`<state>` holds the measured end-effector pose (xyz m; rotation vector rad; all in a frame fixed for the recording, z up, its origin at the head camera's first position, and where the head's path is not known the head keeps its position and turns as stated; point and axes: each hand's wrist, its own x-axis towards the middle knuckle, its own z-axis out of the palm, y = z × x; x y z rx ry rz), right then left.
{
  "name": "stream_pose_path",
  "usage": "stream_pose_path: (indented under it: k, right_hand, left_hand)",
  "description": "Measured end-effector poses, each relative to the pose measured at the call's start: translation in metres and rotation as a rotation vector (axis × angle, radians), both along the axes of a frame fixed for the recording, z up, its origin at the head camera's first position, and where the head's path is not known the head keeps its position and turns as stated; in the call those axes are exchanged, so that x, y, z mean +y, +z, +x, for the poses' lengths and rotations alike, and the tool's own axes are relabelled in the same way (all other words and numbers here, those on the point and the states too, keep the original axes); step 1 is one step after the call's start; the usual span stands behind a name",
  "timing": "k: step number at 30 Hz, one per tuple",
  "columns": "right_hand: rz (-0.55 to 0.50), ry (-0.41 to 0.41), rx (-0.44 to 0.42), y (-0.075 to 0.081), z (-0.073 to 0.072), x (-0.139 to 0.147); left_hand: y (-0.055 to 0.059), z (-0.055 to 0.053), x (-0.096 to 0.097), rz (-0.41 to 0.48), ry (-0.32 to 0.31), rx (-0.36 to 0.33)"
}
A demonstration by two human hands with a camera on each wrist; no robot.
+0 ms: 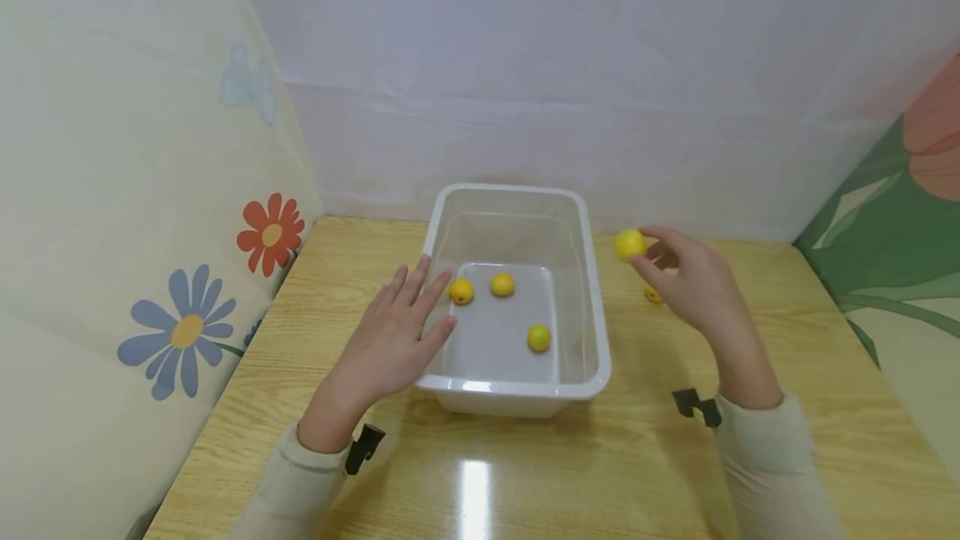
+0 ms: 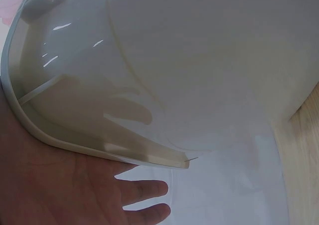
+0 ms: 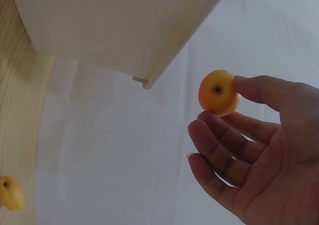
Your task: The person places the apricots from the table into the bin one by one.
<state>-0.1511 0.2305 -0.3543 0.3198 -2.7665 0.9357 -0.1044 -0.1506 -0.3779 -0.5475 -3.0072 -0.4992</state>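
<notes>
Between thumb and fingertips, my right hand (image 1: 693, 277) pinches a small yellow-orange fruit (image 1: 630, 245), held in the air to the right of a white plastic tub (image 1: 600, 340). The right wrist view shows a dark dot on this fruit (image 3: 218, 91). My left hand (image 1: 393, 336) rests with spread, straight fingers on the tub's left rim; the left wrist view shows the palm against the rim (image 2: 75, 146). Inside the tub lie an orange-yellow fruit (image 1: 461, 292), another beside it (image 1: 502, 284), and a greener one (image 1: 538, 337) near the front right.
Another yellow fruit (image 1: 653, 294) lies on the wooden table (image 1: 465, 473) right of the tub, partly hidden behind my right hand. A pale cloth backdrop (image 1: 480, 107) stands behind the table, with flower-printed cloths at both sides.
</notes>
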Motion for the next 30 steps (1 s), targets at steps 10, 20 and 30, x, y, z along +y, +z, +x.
stream_pose_path:
  k: [10,20,30]
  right_hand:
    - [-0.004,0.028,0.023,0.004,-0.003,-0.009]
    - [-0.002,0.050,0.031,0.006,-0.004,-0.017]
    - [-0.002,0.073,0.023,0.006,-0.006,-0.024]
  left_hand:
    - [0.001,0.001,0.000,0.006,-0.002,-0.002]
    - [0.001,0.001,0.000,0.011,0.004,-0.006]
    - [0.001,0.001,0.001,0.008,0.005,-0.011]
